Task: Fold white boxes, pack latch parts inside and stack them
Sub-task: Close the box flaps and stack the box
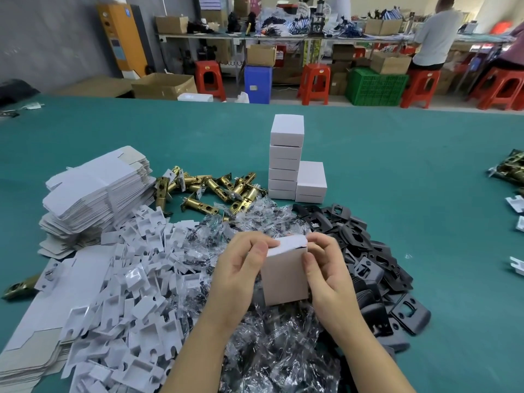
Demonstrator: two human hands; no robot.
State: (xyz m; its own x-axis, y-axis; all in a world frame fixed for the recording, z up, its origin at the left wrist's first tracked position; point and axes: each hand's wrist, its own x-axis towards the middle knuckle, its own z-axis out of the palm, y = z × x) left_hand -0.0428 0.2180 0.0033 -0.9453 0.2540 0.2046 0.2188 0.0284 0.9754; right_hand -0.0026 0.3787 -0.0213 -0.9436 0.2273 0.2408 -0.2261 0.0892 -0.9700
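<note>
Both hands grip one white box above the bags of screws: left hand and right hand pressing its top flap down. Finished boxes stand stacked behind. Flat blanks, brass latches and black plates remain plentiful; much work apparently left.

- My left hand is up in front of me, fingers curled, thumb pressing the top edge of the white box.
- My right hand grips the opposite side, thumb on the front face.
- Both forearms angle in from below.
</note>
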